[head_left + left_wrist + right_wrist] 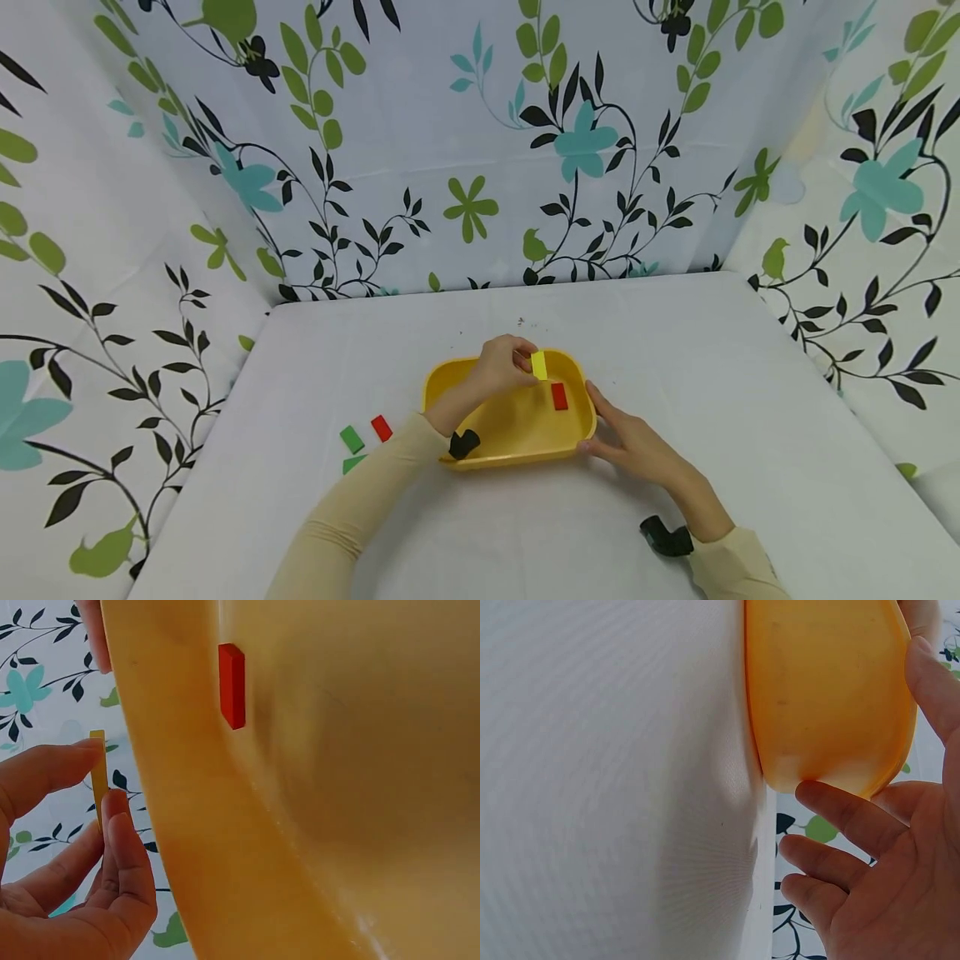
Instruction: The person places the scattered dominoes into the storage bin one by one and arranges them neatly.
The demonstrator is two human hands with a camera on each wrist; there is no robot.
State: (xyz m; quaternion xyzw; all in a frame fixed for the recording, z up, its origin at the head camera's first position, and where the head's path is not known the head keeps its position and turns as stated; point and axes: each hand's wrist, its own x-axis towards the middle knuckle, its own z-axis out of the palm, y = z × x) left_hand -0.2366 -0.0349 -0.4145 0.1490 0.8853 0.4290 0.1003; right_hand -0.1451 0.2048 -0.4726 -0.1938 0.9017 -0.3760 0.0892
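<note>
Nearest, the right sleeve [733, 565] and left sleeve [348, 517] come in over the white surface [525, 542]. Right hand [637, 446] at the right end of the yellow tray [525, 433]: fingers spread apart, some fingertips touching the tray, not wrapped around it. Judgement: light, even pressure serves best here, enough to check sliding without tipping the rim. On the surface left of the tray, near the left sleeve: nearer green block [353, 463], farther green block [352, 439] and outer red block [382, 428]. Inside the tray, inner red block [559, 397] lies toward the right end. Left hand [501, 367] reaches across the tray, thumb and fingers clamped on the yellow block [539, 365]. Judgement: a gentle grip by the edges, wrist held above the rim, should avoid twisting the thin piece or knocking the inner red block. Position: yellow block is between the fingertips, projecting beyond the thumb, by the tray's far rim; cannot tell whether it touches the rim. Farthest, leaf-and-flower fabric [468, 250] hangs behind the surface.
</note>
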